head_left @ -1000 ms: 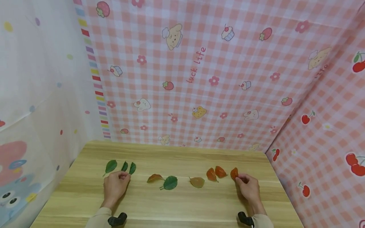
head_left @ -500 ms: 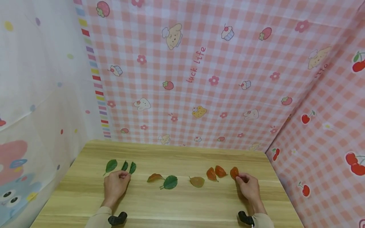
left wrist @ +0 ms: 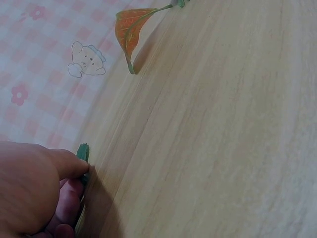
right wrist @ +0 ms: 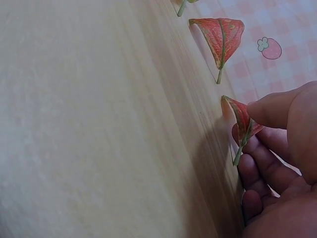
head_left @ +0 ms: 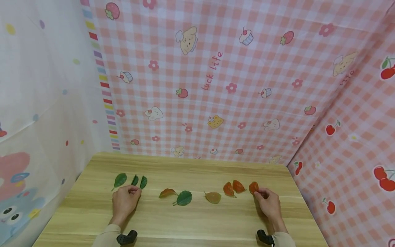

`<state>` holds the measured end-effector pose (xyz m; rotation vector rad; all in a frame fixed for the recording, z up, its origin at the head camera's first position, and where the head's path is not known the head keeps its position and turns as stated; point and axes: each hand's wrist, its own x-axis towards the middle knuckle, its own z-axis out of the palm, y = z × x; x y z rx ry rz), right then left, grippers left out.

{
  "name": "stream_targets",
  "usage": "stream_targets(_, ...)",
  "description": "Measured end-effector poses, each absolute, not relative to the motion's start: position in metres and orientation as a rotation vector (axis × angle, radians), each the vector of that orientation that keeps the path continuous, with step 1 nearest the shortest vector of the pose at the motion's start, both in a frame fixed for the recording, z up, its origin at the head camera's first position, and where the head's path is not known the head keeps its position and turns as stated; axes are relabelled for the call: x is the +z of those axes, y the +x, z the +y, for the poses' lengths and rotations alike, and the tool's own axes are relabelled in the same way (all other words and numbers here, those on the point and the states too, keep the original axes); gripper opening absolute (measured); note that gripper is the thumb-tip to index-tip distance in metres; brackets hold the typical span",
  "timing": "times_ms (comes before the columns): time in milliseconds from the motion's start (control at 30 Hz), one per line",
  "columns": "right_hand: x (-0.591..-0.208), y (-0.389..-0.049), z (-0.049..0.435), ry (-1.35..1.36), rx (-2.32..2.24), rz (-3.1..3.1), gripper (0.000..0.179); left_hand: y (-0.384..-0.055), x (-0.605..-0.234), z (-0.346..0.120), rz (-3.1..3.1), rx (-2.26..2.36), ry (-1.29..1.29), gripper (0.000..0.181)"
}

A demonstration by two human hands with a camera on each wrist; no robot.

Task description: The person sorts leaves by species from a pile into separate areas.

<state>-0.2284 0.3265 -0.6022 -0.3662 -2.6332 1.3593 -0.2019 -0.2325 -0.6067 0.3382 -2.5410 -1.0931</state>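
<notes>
My left hand is at the left of the table, pinching a folded green leaf between thumb and forefinger. In the left wrist view only the tip of that green leaf sticks out past the thumb. A second narrow green leaf stands just behind the fingers, partly hidden, and a flat green leaf lies to its left. On the right side, my right hand pinches an orange-red leaf. The right wrist view shows that red leaf curved, its stem downward, between thumb and fingers.
Two orange leaves lie left of the right hand, with a yellowish leaf beside them. Mid-table, a curled orange-brown leaf touches a round green leaf. Patterned cloth rises behind the wooden table.
The orange-red leaf in the right hand has turned slightly and shows a little more of its face. The left hand and the other leaves stay where they were.
</notes>
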Motion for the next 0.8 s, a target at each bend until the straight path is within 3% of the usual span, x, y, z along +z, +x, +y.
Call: stream_targets(800, -0.5966, -0.2245, 0.3240, -0.358, 1.379, -2.637, 0.031, -0.1978, -0.6061, -0.2318, -2.543, -1.083, 0.372, 0.014)
